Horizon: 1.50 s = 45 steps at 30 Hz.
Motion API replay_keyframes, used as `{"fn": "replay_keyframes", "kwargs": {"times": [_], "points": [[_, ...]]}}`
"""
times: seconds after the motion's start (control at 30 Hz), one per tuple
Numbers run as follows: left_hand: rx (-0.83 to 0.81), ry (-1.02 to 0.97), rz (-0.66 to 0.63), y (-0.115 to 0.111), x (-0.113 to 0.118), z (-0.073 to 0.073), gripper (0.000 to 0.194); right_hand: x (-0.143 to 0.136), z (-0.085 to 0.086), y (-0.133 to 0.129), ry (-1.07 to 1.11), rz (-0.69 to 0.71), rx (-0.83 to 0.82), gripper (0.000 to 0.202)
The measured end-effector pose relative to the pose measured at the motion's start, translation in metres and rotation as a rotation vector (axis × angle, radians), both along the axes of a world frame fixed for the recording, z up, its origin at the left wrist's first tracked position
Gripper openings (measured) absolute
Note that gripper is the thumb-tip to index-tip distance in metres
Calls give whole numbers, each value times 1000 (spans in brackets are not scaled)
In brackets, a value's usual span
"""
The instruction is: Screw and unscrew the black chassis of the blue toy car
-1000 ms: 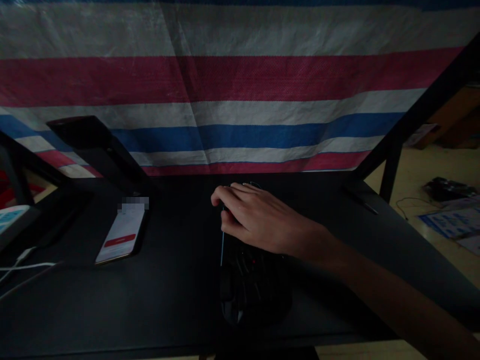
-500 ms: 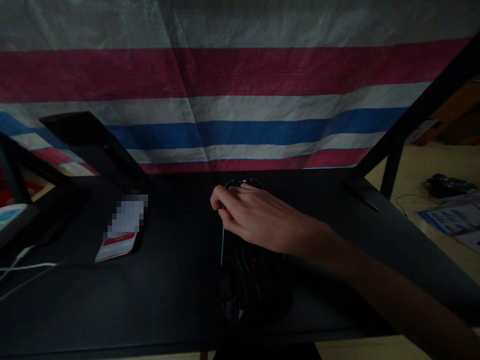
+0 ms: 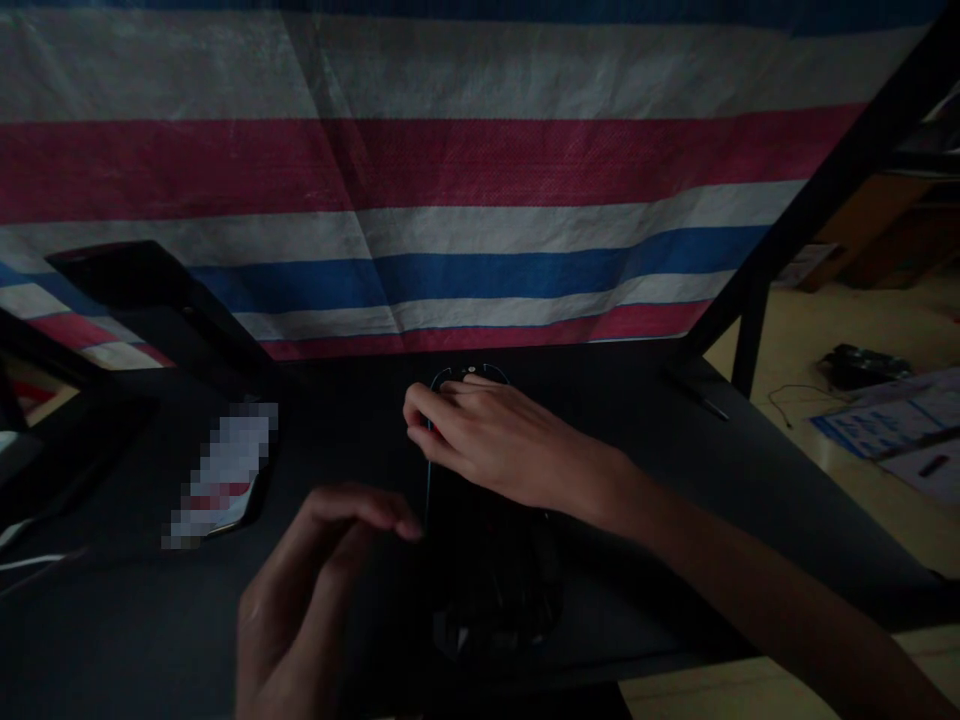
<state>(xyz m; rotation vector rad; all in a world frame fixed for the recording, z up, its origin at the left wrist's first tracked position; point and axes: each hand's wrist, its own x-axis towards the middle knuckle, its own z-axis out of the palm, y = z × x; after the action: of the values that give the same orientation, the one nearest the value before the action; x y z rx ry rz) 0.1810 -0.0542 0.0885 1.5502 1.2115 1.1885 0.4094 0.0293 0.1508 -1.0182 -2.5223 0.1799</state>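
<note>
A black device [image 3: 491,580] with a thin pale outline lies on the dark table at the centre. My right hand [image 3: 495,430] rests over its far part, fingers curled down, with a bit of red showing beneath them. What those fingers hold is hidden. My left hand [image 3: 322,590] hovers at the near left of the device, fingers bent and thumb apart, holding nothing; its fingertips come close to the device's left edge.
On the black table [image 3: 300,620], a phone [image 3: 232,460] lies to the left, beside a dark stand-like object [image 3: 172,310]. A thin pen-like item [image 3: 712,408] lies at the right. Striped sheeting [image 3: 450,160] hangs behind; a black frame post [image 3: 817,190] slants at the right.
My left hand has come into view from the bottom left. My right hand stays over the device, and the whole view has shifted slightly.
</note>
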Motion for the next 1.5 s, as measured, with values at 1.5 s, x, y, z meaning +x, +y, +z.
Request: {"fn": "replay_keyframes", "kwargs": {"times": [1.5], "points": [[-637, -565, -615, 151, 17, -52, 57, -38, -20, 28, -155, -804, -314, 74]]}}
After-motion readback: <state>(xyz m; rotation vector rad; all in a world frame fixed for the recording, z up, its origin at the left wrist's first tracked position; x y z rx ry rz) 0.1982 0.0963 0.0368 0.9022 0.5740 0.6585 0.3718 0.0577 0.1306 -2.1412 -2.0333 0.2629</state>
